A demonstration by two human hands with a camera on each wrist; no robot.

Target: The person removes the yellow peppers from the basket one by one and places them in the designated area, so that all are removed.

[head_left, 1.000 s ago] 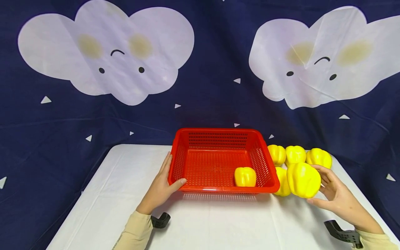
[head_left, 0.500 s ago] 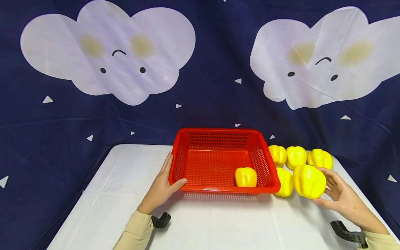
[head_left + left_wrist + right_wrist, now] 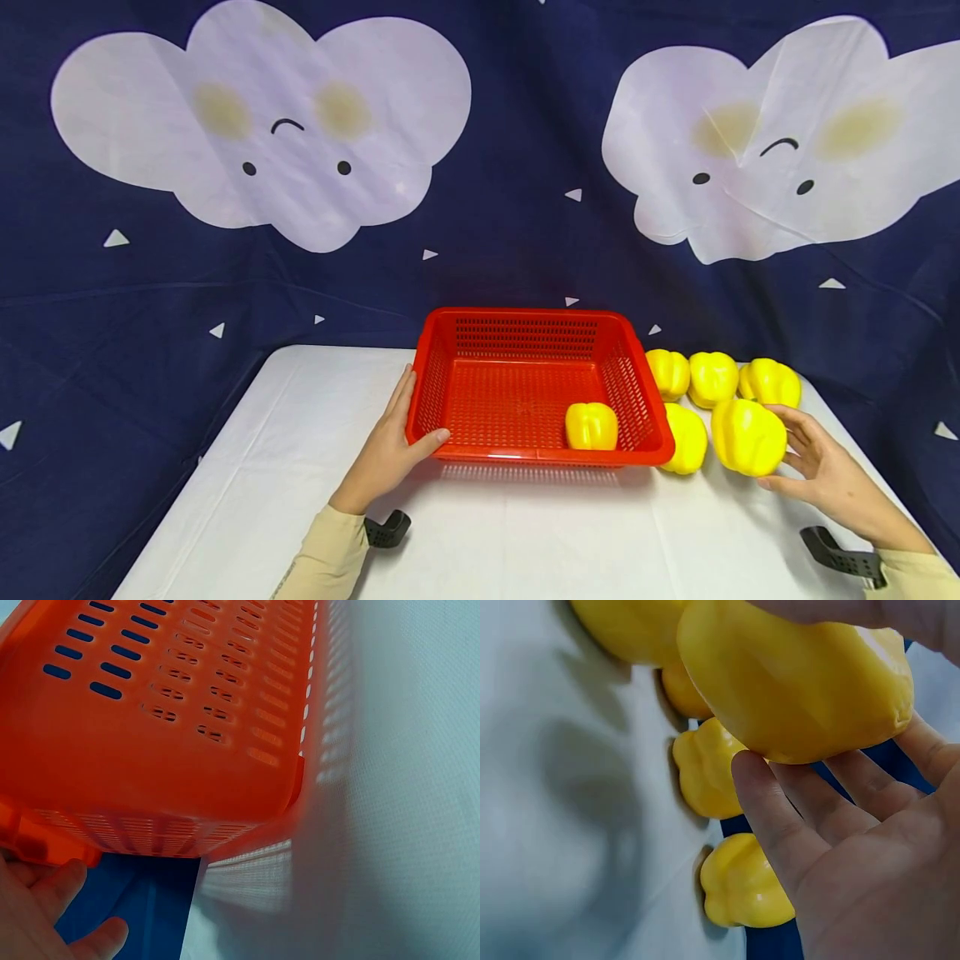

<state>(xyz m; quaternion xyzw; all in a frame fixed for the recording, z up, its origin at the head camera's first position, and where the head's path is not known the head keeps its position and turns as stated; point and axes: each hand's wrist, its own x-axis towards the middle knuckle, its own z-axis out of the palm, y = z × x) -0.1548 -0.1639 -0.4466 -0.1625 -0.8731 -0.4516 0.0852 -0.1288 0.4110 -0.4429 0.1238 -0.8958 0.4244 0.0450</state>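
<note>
In the head view my right hand (image 3: 828, 471) grips a yellow bell pepper (image 3: 748, 437) between thumb and fingers. The right wrist view has this pepper (image 3: 795, 682) above the tablecloth, its shadow falling apart from it. My left hand (image 3: 386, 454) holds the near left corner of a red plastic basket (image 3: 525, 455), thumb over the rim and fingers along the outer side. One yellow bell pepper (image 3: 591, 427) lies inside, near the basket's front right corner. From the left wrist, the basket's perforated wall (image 3: 150, 765) fills much of the view, with some fingertips (image 3: 67, 881) at lower left.
Several more yellow bell peppers stand right of the basket: a back row including one in the middle (image 3: 713, 379), and a nearer one (image 3: 684, 439) beside the basket's corner. A white cloth (image 3: 525, 533) covers the table. Behind hangs a dark blue curtain (image 3: 517, 208) with clouds.
My right hand has shifted to the right and slightly down with the bell pepper, uncovering more of the pepper beside the basket. My left hand and the basket stay in place.
</note>
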